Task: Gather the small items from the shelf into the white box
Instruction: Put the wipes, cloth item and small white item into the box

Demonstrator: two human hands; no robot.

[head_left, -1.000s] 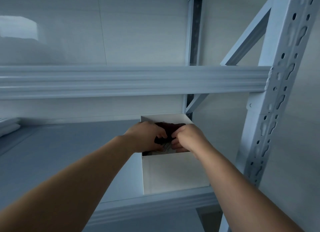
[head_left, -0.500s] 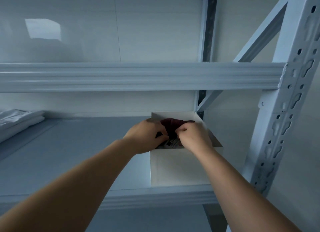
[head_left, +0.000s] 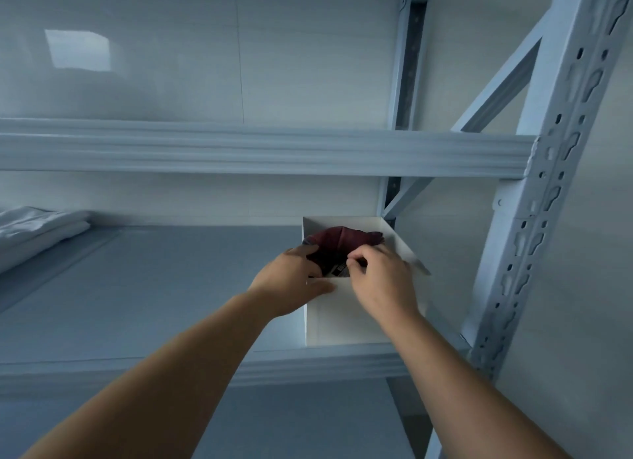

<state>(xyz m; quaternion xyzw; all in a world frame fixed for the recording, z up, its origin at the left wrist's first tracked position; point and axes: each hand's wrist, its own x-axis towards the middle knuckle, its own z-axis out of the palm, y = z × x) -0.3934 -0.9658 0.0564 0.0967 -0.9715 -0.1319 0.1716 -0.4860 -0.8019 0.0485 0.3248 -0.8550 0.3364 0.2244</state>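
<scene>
Shelf (head_left: pixel 154 287) holds white box (head_left: pixel 337 323); left hand (head_left: pixel 291 280), right hand (head_left: pixel 380 277) grip maroon pouch (head_left: pixel 339 241).

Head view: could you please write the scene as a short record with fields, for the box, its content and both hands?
box: white box, open, at the right end of the shelf
content: dark red item with a label, partly inside
left hand: fingers curl round the item's left side, thumb along the box's front rim
right hand: pinches the item near the label
elsewhere: folded white cloth at far left of the shelf
</scene>
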